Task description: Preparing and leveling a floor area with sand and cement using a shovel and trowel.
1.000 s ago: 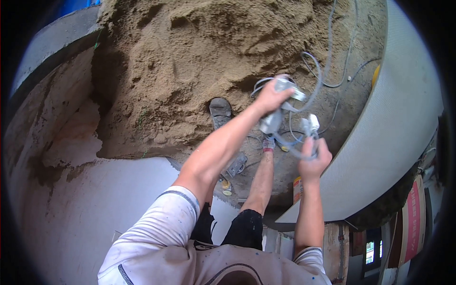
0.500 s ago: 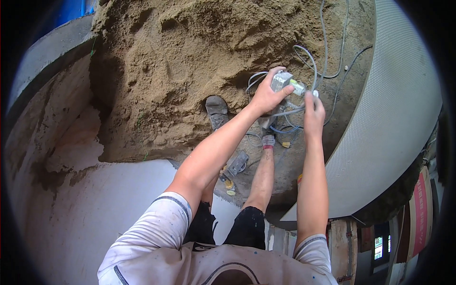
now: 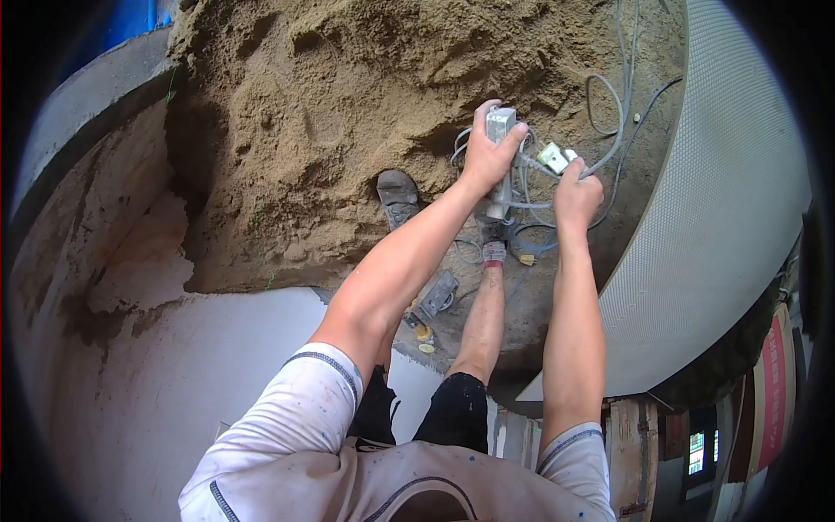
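Note:
My left hand (image 3: 494, 150) is closed around a long, dusty grey power strip (image 3: 501, 203), raised above my right foot. My right hand (image 3: 576, 191) grips a grey cable (image 3: 610, 147), its fingers beside a pale plug (image 3: 553, 158) just right of the power strip. Loops of grey and blue cord hang and lie around both hands. A small yellow plug (image 3: 526, 260) is below them on the dirty ground.
A rough heap of sand (image 3: 330, 104) fills the upper middle. A large curved textured panel (image 3: 704, 244) runs along the right, a white sheet (image 3: 217, 365) lies lower left beside a concrete edge (image 3: 104, 74). A grey tool (image 3: 439, 294) lies beside my legs.
My left hand has moved up with the power strip, which now stands more lengthwise in view. My right hand went up, then slightly down, and the plug beside it has come right, apart from the strip.

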`<move>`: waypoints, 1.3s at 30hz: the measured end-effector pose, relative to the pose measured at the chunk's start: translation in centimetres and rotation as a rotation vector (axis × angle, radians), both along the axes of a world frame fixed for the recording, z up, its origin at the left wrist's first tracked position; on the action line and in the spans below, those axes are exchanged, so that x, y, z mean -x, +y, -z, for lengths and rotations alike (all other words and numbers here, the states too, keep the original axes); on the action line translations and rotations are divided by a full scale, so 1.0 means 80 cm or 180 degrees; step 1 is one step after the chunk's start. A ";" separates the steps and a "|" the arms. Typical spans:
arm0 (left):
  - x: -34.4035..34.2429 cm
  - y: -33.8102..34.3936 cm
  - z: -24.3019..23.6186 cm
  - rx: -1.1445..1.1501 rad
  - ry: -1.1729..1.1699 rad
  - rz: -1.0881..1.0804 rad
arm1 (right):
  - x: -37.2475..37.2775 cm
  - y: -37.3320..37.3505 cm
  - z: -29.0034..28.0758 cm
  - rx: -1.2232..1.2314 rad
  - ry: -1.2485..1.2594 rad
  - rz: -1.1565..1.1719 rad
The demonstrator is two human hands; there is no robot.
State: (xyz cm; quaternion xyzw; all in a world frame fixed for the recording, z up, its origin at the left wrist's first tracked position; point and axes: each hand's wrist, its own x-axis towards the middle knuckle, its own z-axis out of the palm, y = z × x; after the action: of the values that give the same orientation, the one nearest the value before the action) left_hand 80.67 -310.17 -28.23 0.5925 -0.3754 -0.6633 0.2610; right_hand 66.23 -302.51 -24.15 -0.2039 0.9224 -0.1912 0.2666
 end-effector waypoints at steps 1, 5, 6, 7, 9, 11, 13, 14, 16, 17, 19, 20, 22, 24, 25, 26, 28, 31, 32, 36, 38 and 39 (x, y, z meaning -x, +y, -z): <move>-0.007 -0.001 0.007 0.0274 -0.0120 0.0114 | -0.005 -0.004 -0.003 0.0024 -0.0026 0.0005; -0.010 0.000 0.005 0.0198 -0.0216 0.0414 | -0.010 -0.002 -0.052 -0.0563 0.0113 -0.0640; -0.011 0.000 0.003 0.0123 -0.0105 0.0795 | -0.006 0.006 -0.054 -0.0651 0.0149 -0.0895; -0.010 -0.003 0.000 0.0051 0.0029 0.1179 | 0.001 0.012 -0.054 -0.0744 0.0203 -0.1145; -0.006 -0.009 -0.007 0.0442 -0.0097 0.1701 | 0.006 0.018 -0.053 -0.0912 0.0209 -0.1158; -0.011 -0.026 0.004 0.1052 -0.0355 0.2020 | 0.002 0.014 -0.053 -0.0986 0.0157 -0.1205; -0.014 -0.021 0.016 0.0661 -0.0336 0.1800 | -0.008 0.009 -0.057 -0.1002 0.0090 -0.1265; -0.020 -0.016 0.032 0.0214 0.0020 0.1379 | -0.015 0.002 -0.062 -0.0803 -0.0010 -0.1218; -0.012 -0.007 0.037 -0.0213 0.0374 0.1075 | -0.009 0.013 -0.064 -0.0861 -0.0089 -0.1075; -0.006 -0.005 0.032 -0.0080 0.0361 0.1294 | -0.006 0.025 -0.062 -0.0880 -0.0130 -0.1022; 0.004 -0.006 0.019 0.0415 0.0099 0.1871 | -0.006 0.054 -0.054 -0.0811 -0.0189 -0.0831; -0.004 -0.013 0.023 0.0430 0.0066 0.1868 | -0.011 0.059 -0.047 -0.0659 -0.0299 -0.0632; -0.020 -0.026 0.033 -0.0376 0.0279 0.2077 | -0.008 0.066 -0.031 -0.0720 -0.0518 -0.0357; -0.018 -0.046 0.021 -0.1017 0.0068 0.1105 | 0.033 0.110 -0.030 -0.0893 -0.0591 -0.0012; -0.041 -0.070 0.033 -0.0889 -0.0223 0.0876 | 0.026 0.110 -0.040 -0.0858 -0.0614 -0.0007; -0.052 -0.080 0.041 -0.0293 -0.0075 0.0972 | 0.016 0.108 -0.055 -0.0752 -0.0533 -0.0174; -0.048 -0.078 0.044 0.0253 0.0115 0.1080 | 0.011 0.109 -0.057 -0.0596 -0.0274 -0.0468; -0.027 -0.053 0.040 0.0264 0.0080 0.1236 | 0.018 0.102 -0.061 0.0261 -0.1037 -0.0074; -0.040 -0.047 0.046 -0.0139 0.0042 0.1047 | 0.009 0.082 -0.072 0.0584 -0.1436 -0.0054; -0.050 -0.011 0.040 -0.1237 0.0324 0.0785 | -0.007 0.034 -0.086 0.1160 -0.1643 0.0889; -0.055 0.006 0.033 -0.1882 0.0479 0.1028 | -0.014 -0.007 -0.059 0.1557 -0.1569 0.1216; -0.048 0.016 0.024 -0.2200 0.0494 0.1176 | -0.010 -0.026 -0.052 0.1505 -0.1727 0.1390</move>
State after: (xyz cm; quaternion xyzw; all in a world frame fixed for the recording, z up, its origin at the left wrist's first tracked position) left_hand 84.50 -308.90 -30.19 0.5161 -0.2096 -0.8290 -0.0497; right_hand 67.00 -304.62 -20.03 -0.0015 0.7710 -0.4963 0.3990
